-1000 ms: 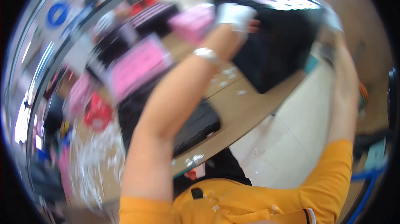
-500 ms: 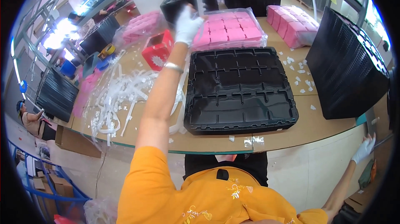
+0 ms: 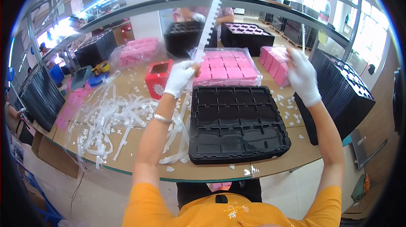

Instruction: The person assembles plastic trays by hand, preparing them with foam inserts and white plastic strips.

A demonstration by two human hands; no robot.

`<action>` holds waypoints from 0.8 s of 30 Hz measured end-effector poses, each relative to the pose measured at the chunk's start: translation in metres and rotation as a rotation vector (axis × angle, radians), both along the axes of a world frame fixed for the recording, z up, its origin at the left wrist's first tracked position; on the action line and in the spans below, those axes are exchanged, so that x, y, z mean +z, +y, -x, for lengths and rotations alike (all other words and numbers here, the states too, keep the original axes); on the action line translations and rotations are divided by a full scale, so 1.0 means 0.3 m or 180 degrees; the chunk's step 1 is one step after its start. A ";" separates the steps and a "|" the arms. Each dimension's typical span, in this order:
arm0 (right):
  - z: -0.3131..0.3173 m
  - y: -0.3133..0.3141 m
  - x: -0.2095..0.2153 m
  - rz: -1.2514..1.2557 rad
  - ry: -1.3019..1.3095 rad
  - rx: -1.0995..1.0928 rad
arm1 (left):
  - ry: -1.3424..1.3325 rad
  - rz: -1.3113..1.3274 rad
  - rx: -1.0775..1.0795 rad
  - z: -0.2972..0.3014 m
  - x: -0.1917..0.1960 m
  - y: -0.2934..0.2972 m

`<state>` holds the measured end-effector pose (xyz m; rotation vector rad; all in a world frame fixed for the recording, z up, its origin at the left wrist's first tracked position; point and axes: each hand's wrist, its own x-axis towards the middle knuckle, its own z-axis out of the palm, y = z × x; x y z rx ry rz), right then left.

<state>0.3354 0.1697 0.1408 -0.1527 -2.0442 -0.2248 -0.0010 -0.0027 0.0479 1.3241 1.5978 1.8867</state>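
Observation:
My left hand (image 3: 179,79), in a white glove with bare fingertips, is closed around a long white strip (image 3: 208,30) with a toothed edge. The strip stands up at a slant above the far part of the table, its lower end passing below the hand. My right hand (image 3: 303,79), gloved the same way, is raised beside a pink block pack (image 3: 277,63) and a tall stack of black trays (image 3: 342,91). Its fingers are blurred, and I make out nothing in them. Between my forearms lies a black compartmented tray (image 3: 239,121) on the table.
A larger wrapped pink block pack (image 3: 228,66) lies behind the tray, with a red box (image 3: 158,81) to its left. White strip offcuts (image 3: 120,117) heap on the left of the table (image 3: 139,155). A shelf bar (image 3: 249,5) crosses above; a person works beyond it.
My right hand has come up from low on the right to above the table. My left hand has drawn nearer with the strip. The view has tilted upward.

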 end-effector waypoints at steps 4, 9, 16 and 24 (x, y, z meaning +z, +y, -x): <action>0.354 0.163 0.142 -0.0193 0.0153 0.0019 | 0.0060 0.0209 0.0064 -0.068 0.033 -0.164; 0.681 0.288 0.317 -0.0301 0.0359 -0.0580 | -0.0203 0.0220 0.0206 -0.072 0.036 -0.374; 0.860 0.083 0.444 -0.0312 -0.0074 -0.0563 | 0.0039 0.0555 0.0475 -0.071 -0.040 -0.516; 0.872 0.212 0.255 -0.0322 0.0956 0.0713 | -0.1192 -0.0057 -0.0003 -0.116 -0.255 -0.278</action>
